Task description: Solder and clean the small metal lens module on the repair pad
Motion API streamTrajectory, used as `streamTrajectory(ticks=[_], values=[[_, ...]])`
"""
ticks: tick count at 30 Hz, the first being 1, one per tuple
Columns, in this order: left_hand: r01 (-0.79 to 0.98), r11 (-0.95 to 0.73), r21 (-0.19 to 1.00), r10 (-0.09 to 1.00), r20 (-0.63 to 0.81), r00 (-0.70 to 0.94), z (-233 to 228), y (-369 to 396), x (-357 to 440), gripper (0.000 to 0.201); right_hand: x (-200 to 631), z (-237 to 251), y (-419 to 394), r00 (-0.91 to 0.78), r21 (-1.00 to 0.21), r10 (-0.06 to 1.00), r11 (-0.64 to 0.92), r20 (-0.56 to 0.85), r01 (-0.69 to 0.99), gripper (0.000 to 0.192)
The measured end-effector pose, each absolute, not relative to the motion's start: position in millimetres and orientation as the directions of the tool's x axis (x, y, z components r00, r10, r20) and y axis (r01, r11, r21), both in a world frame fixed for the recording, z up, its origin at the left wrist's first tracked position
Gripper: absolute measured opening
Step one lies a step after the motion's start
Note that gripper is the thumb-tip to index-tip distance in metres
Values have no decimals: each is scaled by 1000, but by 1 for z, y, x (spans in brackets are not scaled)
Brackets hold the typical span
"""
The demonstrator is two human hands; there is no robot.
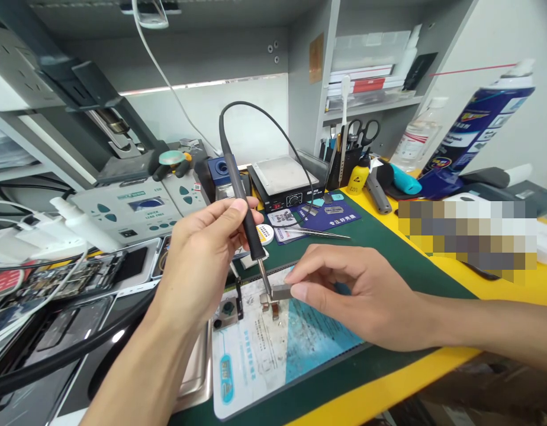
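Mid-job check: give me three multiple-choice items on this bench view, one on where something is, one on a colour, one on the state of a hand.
1. Where does the soldering iron tip rest?
A. On the small metal part on the white-and-blue mat
B. On the hot plate
C. In the pen holder

2. What colour is the bench edge around the green mat?
A. Red
B. Yellow
C. White

3. What is the right hand doing?
A. Lying flat and empty
B. Gripping the scissors
C. Pinching a small grey metal block beside the iron tip

Answers: 1 A, the tip meets the small metal part on the white-and-blue mat, while the left hand holds the iron's handle. 2 B, the strip around the green mat is yellow. 3 C, thumb and fingers close on the grey block.
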State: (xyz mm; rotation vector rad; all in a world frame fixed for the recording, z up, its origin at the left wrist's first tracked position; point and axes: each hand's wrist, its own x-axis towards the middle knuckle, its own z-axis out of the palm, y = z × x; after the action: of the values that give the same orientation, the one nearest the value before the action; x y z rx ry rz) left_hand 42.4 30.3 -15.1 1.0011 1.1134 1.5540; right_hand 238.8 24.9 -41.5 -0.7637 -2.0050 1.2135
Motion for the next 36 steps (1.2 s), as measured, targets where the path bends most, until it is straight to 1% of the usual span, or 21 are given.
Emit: streamTrajectory(ticks=[14,20,30,33,35,36], values=[[-221,-143,965,969,90,-232,-15,30,43,15,236,-41,27,-603,-893,750,429,271,132,9],[-219,-139,966,969,87,-232,-14,31,43,17,238,-41,26,-616,-905,754,398,228,151,10],[-222,-140,965,968,87,-234,-14,30,42,17,238,-43,27,-598,-912,767,385,232,140,11],[-206,-141,968,967,90,-240,-14,30,42,16,238,-43,27,-584,-935,785,334,206,120,12],[-199,-141,970,967,91,-240,-15,30,42,17,238,-41,28,-581,-968,800,238,151,76,11],[-196,-140,970,967,91,-239,-15,30,42,17,238,-40,30,-589,-985,801,166,105,50,11]])
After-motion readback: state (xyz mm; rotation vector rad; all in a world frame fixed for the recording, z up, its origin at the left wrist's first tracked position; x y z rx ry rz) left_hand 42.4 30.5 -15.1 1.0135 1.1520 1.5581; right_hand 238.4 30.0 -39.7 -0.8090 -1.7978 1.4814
